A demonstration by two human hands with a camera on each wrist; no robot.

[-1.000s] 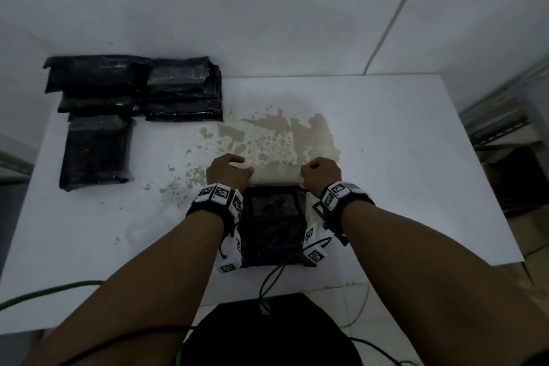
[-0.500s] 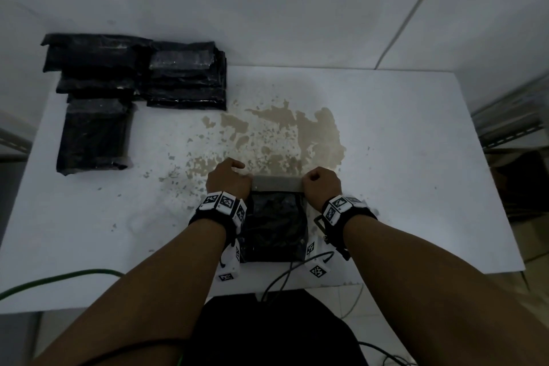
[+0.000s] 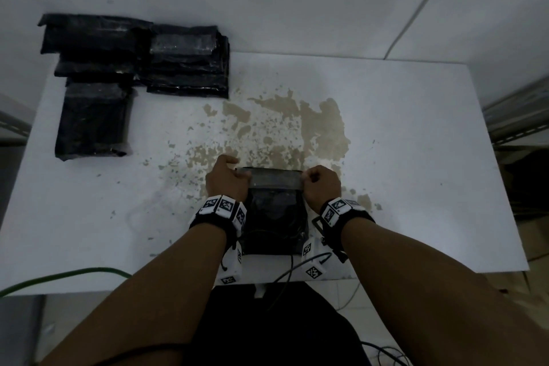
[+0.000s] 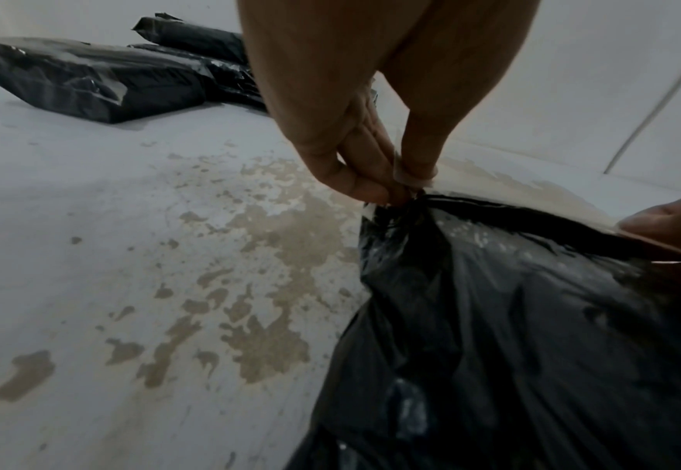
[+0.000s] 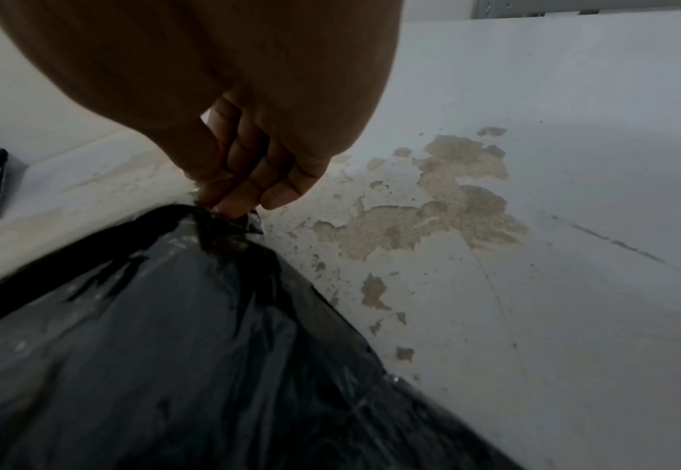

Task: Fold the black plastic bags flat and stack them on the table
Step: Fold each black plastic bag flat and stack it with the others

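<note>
A black plastic bag (image 3: 274, 217) lies near the front edge of the white table (image 3: 416, 157), between my wrists. My left hand (image 3: 227, 180) pinches the bag's far left corner (image 4: 394, 203). My right hand (image 3: 320, 184) pinches its far right corner (image 5: 226, 219). Both corners are lifted, so the far edge (image 3: 273, 180) stands raised off the table. Several folded black bags (image 3: 184, 62) are stacked at the back left, with one more folded bag (image 3: 92, 122) in front of them.
Brown patches of worn paint (image 3: 282, 134) mark the table's middle. White walls stand behind the table. A green cable (image 3: 59, 276) runs along the front left edge. Metal shelving (image 3: 517, 122) stands to the right. Thin black cables (image 3: 285, 273) hang off the front edge.
Both hands have drawn the bag's far edge up and toward me, so a lighter strip of plastic now shows between them. The view has tilted down a little.
</note>
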